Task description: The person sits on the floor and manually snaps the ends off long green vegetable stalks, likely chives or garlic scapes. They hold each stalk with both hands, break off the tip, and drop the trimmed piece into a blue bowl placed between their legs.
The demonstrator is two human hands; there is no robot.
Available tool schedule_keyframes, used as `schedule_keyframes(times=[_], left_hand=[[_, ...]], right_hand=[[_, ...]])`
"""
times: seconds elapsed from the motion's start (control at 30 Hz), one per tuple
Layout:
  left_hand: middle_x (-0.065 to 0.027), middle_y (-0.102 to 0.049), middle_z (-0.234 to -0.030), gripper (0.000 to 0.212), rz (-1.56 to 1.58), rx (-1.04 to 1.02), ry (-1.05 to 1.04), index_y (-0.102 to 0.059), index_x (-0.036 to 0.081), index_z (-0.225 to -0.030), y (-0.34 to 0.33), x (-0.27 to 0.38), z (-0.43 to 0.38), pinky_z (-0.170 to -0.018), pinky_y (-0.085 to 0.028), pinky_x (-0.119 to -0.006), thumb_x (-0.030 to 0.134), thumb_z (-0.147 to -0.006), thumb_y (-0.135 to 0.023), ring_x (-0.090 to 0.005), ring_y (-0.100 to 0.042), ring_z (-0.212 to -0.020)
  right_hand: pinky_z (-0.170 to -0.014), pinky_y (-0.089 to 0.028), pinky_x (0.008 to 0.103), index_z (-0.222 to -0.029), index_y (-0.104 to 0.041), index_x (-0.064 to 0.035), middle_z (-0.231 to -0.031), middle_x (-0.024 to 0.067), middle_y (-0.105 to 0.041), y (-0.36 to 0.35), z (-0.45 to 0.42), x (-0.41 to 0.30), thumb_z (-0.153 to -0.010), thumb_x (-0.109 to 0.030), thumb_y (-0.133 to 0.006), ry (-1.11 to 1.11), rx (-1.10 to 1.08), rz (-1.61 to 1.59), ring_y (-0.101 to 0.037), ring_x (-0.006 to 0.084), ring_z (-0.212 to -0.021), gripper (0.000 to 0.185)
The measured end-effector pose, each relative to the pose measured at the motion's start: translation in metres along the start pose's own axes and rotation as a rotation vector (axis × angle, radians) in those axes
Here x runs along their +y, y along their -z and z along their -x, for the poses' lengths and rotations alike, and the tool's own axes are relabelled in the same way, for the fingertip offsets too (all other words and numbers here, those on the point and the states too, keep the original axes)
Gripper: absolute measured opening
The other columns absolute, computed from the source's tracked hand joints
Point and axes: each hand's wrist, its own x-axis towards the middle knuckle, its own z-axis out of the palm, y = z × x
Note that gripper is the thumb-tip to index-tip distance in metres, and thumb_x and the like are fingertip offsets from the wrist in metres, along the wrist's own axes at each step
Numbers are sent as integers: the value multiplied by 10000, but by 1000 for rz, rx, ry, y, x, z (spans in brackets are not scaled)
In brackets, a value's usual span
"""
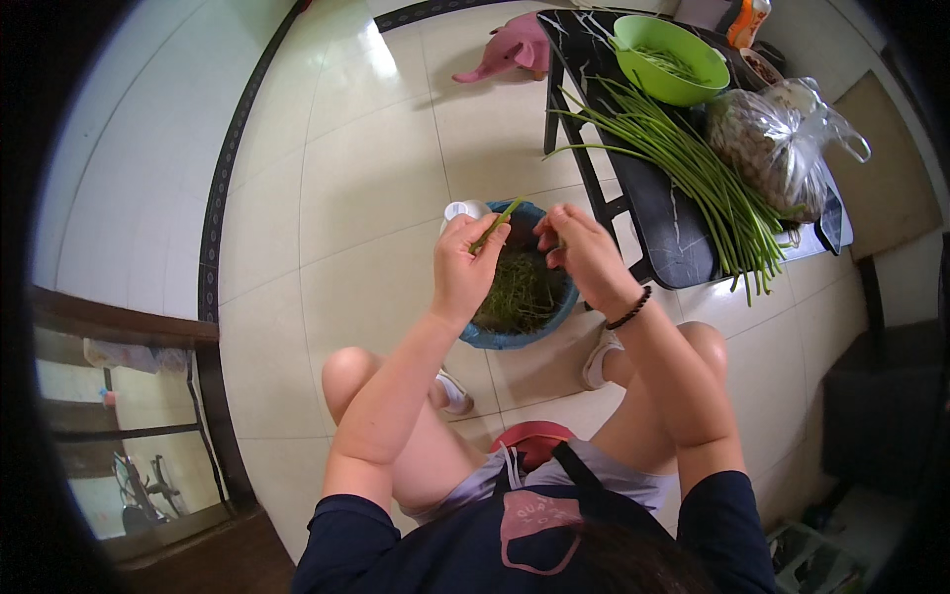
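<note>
My left hand holds a short green stem between thumb and fingers, slanting up to the right. Just right of it is my right hand, fingers curled; whether anything sits between them cannot be told. Both hands are above a bin with a blue liner, which holds green trimmings. A bundle of long green stems lies on the black marbled table to the right. At the table's far end a green plastic bowl contains cut green pieces.
On the table sit a full clear plastic bag, a small bowl and an orange-and-white bottle. A white container stands behind the bin. A pink elephant-shaped stool is beyond the table's leg. A red seat shows beneath me.
</note>
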Motion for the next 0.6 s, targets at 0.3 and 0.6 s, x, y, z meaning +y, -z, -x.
schedule_keyframes(times=[0.3,0.6], left_hand=[[-72,-528,-789,212,-25,45,-80,-639,24,-951,-4,-2,5,-688,-422,-263,-39,-750,-617,-173,-514,-729],[-99,-517,-920,256,-196,105,-236,-630,46,-932,0,4,1,-754,-414,-308,123,-702,-707,-225,-496,-864]], right_hand=[[-518,-402,184,-871,-571,-29,-715,-3,-560,-19,-2,13,-830,-145,-613,142,42,92,-491,48,-598,131],[-545,-461,280,-798,-622,-16,-673,119,-617,-13,-3,7,-699,-117,-690,541,259,734,-587,188,-561,157]])
